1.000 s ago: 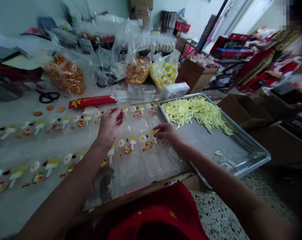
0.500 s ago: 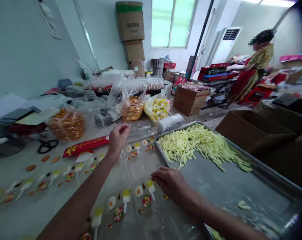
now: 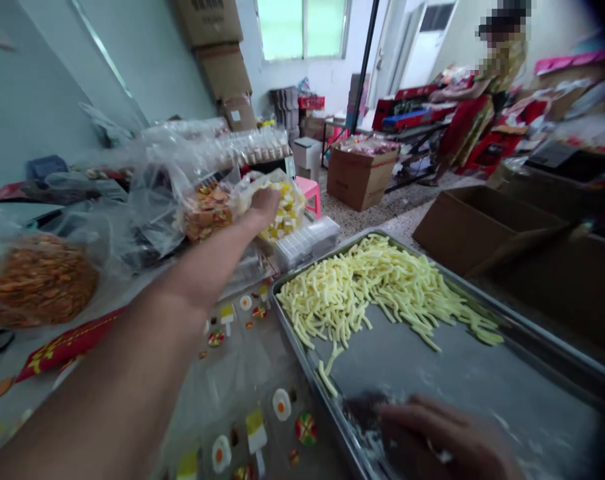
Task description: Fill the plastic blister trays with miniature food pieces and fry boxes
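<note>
My left hand (image 3: 266,203) reaches far forward to the clear bag of yellow-and-white pieces (image 3: 286,217); its fingers are hidden at the bag's mouth. Low over the near part of the metal tray (image 3: 412,363) is my right hand (image 3: 447,430), smeared by motion, so its grip does not show. Pale yellow strips (image 3: 352,283) are heaped in the tray's far half. Left of the tray, clear plastic packs (image 3: 222,380) hold small egg-like pieces, yellow-and-white popsicle shapes and colourful round pieces.
Bags of orange-brown pieces (image 3: 37,280) and orange round pieces (image 3: 207,210) stand left. A clear plastic tray stack (image 3: 307,241) sits by the tray's far corner. Open cardboard boxes (image 3: 487,230) lie right. A person (image 3: 499,73) stands at a back table.
My left hand has moved forward to the bag of yellow-and-white pieces. My right hand has gone from the plastic packs to over the tray. The view has shifted right and down.
</note>
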### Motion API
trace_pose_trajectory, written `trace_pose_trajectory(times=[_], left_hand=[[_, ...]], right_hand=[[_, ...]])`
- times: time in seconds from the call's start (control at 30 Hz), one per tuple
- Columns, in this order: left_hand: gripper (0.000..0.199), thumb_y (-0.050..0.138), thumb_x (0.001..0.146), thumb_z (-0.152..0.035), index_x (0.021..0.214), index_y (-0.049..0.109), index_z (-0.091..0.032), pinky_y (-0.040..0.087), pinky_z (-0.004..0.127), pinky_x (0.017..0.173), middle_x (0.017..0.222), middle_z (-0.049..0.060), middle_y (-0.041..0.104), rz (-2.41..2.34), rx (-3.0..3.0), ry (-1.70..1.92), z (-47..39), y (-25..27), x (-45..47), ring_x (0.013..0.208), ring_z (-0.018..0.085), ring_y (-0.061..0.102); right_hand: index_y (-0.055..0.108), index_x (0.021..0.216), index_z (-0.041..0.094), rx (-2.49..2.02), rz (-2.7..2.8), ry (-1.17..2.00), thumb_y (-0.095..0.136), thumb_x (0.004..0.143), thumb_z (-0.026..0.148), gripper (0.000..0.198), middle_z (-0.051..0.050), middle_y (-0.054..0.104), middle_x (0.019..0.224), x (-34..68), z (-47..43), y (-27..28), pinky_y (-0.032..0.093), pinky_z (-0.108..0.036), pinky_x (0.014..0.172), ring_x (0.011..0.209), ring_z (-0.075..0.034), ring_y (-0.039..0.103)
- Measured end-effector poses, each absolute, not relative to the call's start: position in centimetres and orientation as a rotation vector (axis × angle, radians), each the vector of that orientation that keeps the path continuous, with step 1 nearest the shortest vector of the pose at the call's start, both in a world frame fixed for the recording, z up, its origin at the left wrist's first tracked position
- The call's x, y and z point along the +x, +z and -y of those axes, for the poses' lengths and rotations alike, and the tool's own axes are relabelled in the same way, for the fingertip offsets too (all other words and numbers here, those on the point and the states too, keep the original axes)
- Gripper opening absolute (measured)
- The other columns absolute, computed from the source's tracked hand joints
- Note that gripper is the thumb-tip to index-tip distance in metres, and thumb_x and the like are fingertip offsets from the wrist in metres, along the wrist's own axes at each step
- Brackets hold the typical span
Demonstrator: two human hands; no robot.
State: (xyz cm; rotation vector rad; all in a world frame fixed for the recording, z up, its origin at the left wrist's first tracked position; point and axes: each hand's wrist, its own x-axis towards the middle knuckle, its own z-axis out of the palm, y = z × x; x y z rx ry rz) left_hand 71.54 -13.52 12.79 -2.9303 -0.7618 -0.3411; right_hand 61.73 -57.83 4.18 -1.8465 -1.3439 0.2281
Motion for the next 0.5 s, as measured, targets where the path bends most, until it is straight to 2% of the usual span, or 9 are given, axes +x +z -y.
trace_pose_trajectory(times=[0.1,0.17,0.2,0.23,0.27,0.3,0.37,0.43,0.5], left_hand=[[0.03,0.042,0.092,0.0,0.109,0.066,0.006,0.046,0.046,0.102,0.111,0.02,0.068,0.689,-2.898,-0.346,15.7,13.7,69.2,0.12,0.032,0.062],[0.035,0.037,0.096,-0.005,0.117,0.063,0.005,0.041,0.049,0.106,0.12,0.017,0.065,0.645,-2.882,-0.411,17.9,14.7,65.8,0.124,0.031,0.058],[0.035,0.039,0.097,-0.012,0.115,0.065,0.002,0.041,0.049,0.106,0.118,0.013,0.066,0.634,-2.881,-0.457,19.3,15.1,63.5,0.123,0.03,0.059],[0.034,0.042,0.098,-0.02,0.109,0.069,-0.001,0.042,0.046,0.104,0.111,0.009,0.068,0.605,-2.889,-0.514,20.9,15.3,60.8,0.118,0.027,0.061],[0.031,0.049,0.095,-0.025,0.096,0.072,-0.004,0.045,0.041,0.098,0.096,0.005,0.07,0.591,-2.926,-0.61,22.8,15.2,57.8,0.104,0.021,0.065],[0.024,0.058,0.09,-0.026,0.083,0.073,-0.009,0.048,0.034,0.089,0.081,0.002,0.07,0.599,-2.991,-0.711,25.1,14.7,54.7,0.086,0.016,0.067],[0.009,0.072,0.081,-0.021,0.073,0.072,-0.016,0.049,0.025,0.071,0.072,-0.001,0.07,0.622,-3.141,-0.856,30.1,12.5,48.7,0.065,0.011,0.062],[0.008,0.07,0.082,-0.014,0.075,0.07,-0.018,0.048,0.023,0.065,0.073,-0.002,0.07,0.677,-3.223,-0.953,35.1,9.2,44.1,0.067,0.011,0.064],[0.009,0.066,0.087,-0.011,0.083,0.07,-0.018,0.051,0.024,0.068,0.082,0.001,0.072,0.643,-3.213,-0.977,39.2,6.1,41.9,0.075,0.013,0.067]], right_hand=[[0.076,0.103,0.03,-1.918,1.18,0.2,0.067,0.095,0.028,0.012,0.0,0.073,0.081,63.5,58.7,5.1,0.052,-0.02,0.057,0.065,-0.014,0.068],[0.077,0.103,0.03,-1.946,1.089,0.151,0.071,0.093,0.028,0.012,0.001,0.073,0.085,64.3,58.9,5.5,0.052,-0.022,0.061,0.069,-0.014,0.067],[0.077,0.103,0.03,-1.95,1.059,0.123,0.072,0.092,0.028,0.012,0.001,0.073,0.086,64.6,58.9,5.6,0.052,-0.023,0.063,0.07,-0.015,0.067],[0.078,0.102,0.03,-1.947,1.038,0.095,0.073,0.092,0.028,0.011,0.001,0.073,0.086,64.8,58.9,5.8,0.052,-0.025,0.065,0.07,-0.015,0.066],[0.078,0.101,0.029,-1.937,1.023,0.064,0.074,0.091,0.029,0.011,0.001,0.073,0.086,64.9,58.8,6.1,0.052,-0.027,0.066,0.07,-0.015,0.065],[0.078,0.1,0.029,-1.923,1.009,0.038,0.075,0.091,0.029,0.01,0.0,0.073,0.087,64.9,58.8,6.4,0.051,-0.028,0.066,0.07,-0.015,0.065],[0.078,0.1,0.029,-1.882,0.978,0.001,0.075,0.091,0.03,0.01,0.0,0.073,0.089,64.7,58.7,6.9,0.051,-0.03,0.066,0.07,-0.016,0.064],[0.078,0.1,0.029,-1.837,0.981,-0.001,0.075,0.091,0.03,0.01,0.0,0.074,0.089,64.2,58.8,7.4,0.051,-0.03,0.065,0.068,-0.015,0.064],[0.078,0.1,0.029,-1.798,1.065,0.001,0.074,0.091,0.027,0.009,0.0,0.074,0.087,63.6,58.9,7.6,0.052,-0.03,0.065,0.068,-0.015,0.065]])
